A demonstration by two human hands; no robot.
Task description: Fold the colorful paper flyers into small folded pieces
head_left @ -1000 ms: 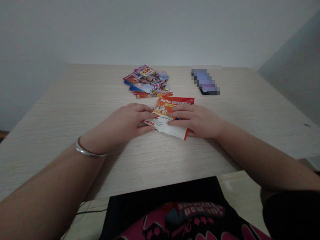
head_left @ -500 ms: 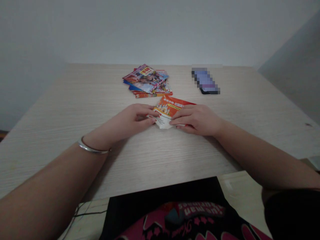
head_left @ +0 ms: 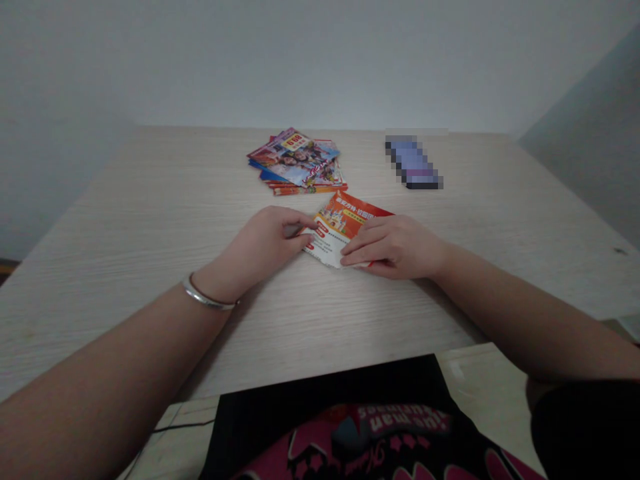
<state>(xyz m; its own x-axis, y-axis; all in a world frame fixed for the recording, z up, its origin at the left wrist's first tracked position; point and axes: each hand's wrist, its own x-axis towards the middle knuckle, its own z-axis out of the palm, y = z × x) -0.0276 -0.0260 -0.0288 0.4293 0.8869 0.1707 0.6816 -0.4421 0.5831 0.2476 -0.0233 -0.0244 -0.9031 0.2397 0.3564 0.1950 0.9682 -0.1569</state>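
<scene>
An orange and white printed leaflet lies at a slant on the table between my hands. Its upper part shows a castle picture with large lettering; the lower part is white with small red labels. My left hand pinches its left edge between thumb and forefinger. From the other side my right hand grips the leaflet's right part, fingers pressed together over the printed face. That hand covers the right end of the sheet, and its thumb is mostly hidden.
Behind the leaflet, a loose fanned pile of colourful leaflets rests on the pale wood-grain table. To the right of the pile lies a blurred-out phone. A wall rises behind the table's far edge.
The leaflet has shifted slightly to the right and more of its white part shows at the left. My left hand has drawn back a little from over it, with the forearm moved rightward.
</scene>
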